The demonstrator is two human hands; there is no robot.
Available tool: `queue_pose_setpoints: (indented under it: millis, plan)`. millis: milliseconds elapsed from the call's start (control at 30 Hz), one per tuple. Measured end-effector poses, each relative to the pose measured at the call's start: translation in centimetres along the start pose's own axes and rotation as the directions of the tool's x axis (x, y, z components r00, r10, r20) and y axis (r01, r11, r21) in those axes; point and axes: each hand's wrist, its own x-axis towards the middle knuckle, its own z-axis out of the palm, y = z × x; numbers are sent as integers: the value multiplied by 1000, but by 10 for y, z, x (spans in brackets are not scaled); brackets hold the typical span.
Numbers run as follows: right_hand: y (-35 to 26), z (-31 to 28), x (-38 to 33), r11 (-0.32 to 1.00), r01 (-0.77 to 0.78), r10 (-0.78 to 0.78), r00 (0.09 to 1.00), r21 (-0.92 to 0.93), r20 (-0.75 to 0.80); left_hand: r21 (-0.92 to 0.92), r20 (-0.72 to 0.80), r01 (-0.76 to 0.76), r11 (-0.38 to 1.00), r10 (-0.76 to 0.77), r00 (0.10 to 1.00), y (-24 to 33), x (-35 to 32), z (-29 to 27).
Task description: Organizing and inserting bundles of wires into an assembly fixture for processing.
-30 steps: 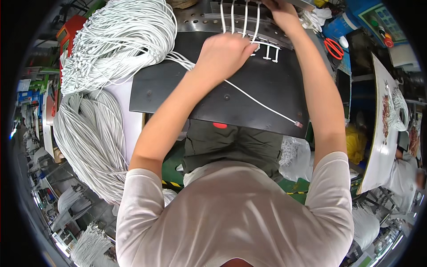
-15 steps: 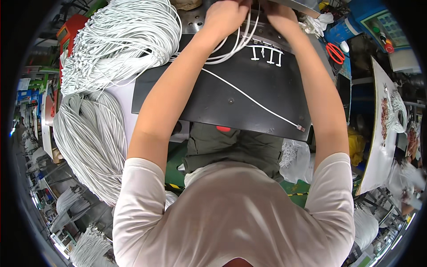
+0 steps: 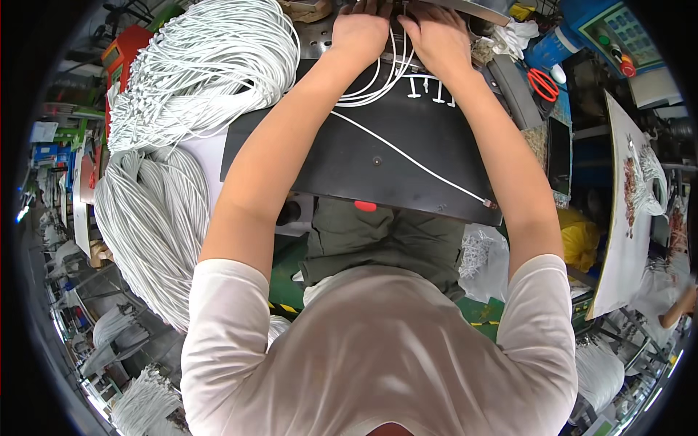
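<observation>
White cables point(image 3: 384, 86) lie at the far edge of the black board point(image 3: 334, 171), leading up between left hand point(image 3: 361, 35) and right hand point(image 3: 440, 40). Fingertips hidden at the metal plate point(image 3: 313, 40); grip cannot be told. Step, judged: setting cable ends there. Next move likely calls for careful alignment. Far left: large cable bundle point(image 3: 211, 58).

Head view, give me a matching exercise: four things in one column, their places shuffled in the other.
Things:
1. Scissors
2. Left hand
3. Cable plug
4. Cable bundles

Places:
A. On the black board, near its lower right corner
B. Left of the left forearm
C. Right of the right forearm
D. At the picture's top edge

Pairs: 1-C, 2-D, 3-A, 4-B
</observation>
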Motion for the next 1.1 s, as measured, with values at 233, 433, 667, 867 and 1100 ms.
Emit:
queue_pose_setpoints:
  millis: [233,433,667,867,1100]
  plan:
    - [13,34,-5,928,-51,74,996,-369,50,82,-148,61,995,-48,988,13,2,-7]
    - [14,16,-22,982,-57,44,996,-182,-76,48,-148,73,996,-65,987,20,-26,-21]
    - [14,-114,-214,909,-248,384,813,337,-438,-820,525,559,126,-224,821,37,-197,-186]
    - [-54,-111,-379,460,-667,823,568,586,1,-397,915,523,-754,-282,287,13,-339,-201]
    - [-102,-62,-342,151,-811,814,426,565,394,-638,693,669,-381,-664,282,-1,-343,-160]
